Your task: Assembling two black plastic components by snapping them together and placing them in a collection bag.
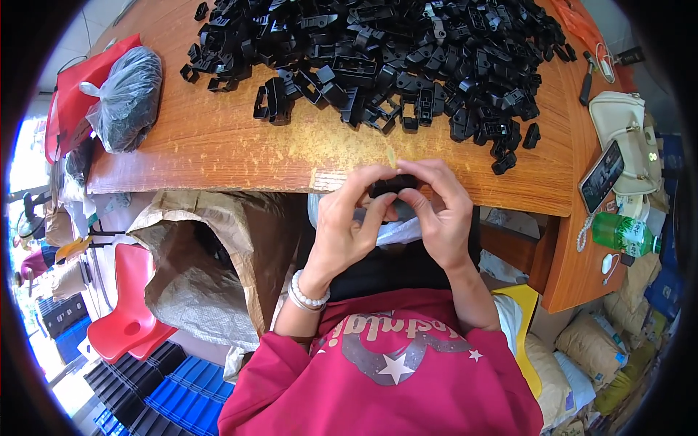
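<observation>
Between my two hands, just off the table's front edge, is a small black plastic part (391, 186). My left hand (352, 211) pinches its left side, thumb below and fingers above. The right side is gripped by my right hand (440, 211) with thumb and forefinger. The fingers cover much of the part, so its full shape is hidden. Beyond my hands, a big pile of black plastic parts (363, 65), many of them frame-like or clip-like, spreads over the wooden table (218, 156).
An open woven sack (196, 291) stands left of my lap, beside a red plastic chair (127, 305). A tied plastic bag (131, 98) lies at the table's left. On the right are a phone (602, 174), a white handbag (618, 120) and a green bottle (622, 234).
</observation>
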Tool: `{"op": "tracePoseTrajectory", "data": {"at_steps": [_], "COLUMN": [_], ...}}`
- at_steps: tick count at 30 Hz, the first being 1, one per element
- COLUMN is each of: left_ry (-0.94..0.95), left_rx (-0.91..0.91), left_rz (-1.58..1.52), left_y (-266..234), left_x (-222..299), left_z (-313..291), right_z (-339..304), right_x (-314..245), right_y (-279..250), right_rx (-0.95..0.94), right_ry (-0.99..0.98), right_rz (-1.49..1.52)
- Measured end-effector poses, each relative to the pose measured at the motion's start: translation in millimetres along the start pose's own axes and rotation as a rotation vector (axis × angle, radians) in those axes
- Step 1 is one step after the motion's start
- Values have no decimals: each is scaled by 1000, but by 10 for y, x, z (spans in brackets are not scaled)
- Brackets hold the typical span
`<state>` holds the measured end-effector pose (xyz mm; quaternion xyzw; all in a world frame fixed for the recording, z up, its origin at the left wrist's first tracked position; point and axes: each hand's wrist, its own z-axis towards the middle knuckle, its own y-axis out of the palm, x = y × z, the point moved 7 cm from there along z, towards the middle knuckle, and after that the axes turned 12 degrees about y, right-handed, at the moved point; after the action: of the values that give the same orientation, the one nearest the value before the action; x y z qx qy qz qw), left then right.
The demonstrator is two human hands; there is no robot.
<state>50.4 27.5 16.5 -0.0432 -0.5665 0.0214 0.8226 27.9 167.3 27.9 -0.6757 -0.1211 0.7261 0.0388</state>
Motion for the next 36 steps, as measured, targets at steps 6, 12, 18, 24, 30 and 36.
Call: {"op": "tracePoseTrajectory", "data": {"at_steps": [6,12,18,24,30,36], "left_ry": [152,288,86,-42,18,-118], "left_rx": [-40,-127,164,184,134,121], "left_rz": [345,831,129,-35,130,207], "left_y": [-128,-50,-350,-385,-298,-281], "left_x": [-94,-179,-249,-144,-135,-157], "left_z": [307,607,410,221,124,48], "right_z": [-55,441,443,234,330,148], "right_x": [14,-35,-28,27,7,-12], "right_y": [84,-101,-50,-80,-51,14], "right_rx": [-250,285,259,322,369,362], "right_ry": [8,-295,-315,-301,-214,-420], "right_rz": [-103,-643,-939,-755,-850,-851]}}
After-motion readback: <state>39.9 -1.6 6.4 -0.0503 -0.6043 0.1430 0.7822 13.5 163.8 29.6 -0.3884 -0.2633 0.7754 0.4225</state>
